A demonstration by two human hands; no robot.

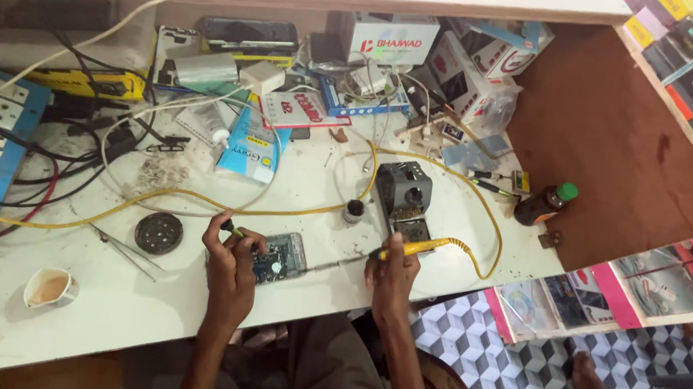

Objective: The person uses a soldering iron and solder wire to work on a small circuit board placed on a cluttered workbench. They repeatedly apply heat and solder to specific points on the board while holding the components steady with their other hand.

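left hand (235, 253) pinches the opened phone (281, 257) flat on the bench (124, 299) so it won't slide, right hand (390, 273) fingers closed around the yellow soldering iron (374, 255), tip angled onto the board.

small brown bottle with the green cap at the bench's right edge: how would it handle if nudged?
The brown bottle lies tilted on its side near the white bench's edge, so its round body would probably roll. It looks small, likely light. Its green cap seems on, so spilling looks unlikely.

White boxes (483, 56) — blue pouch (246, 149).
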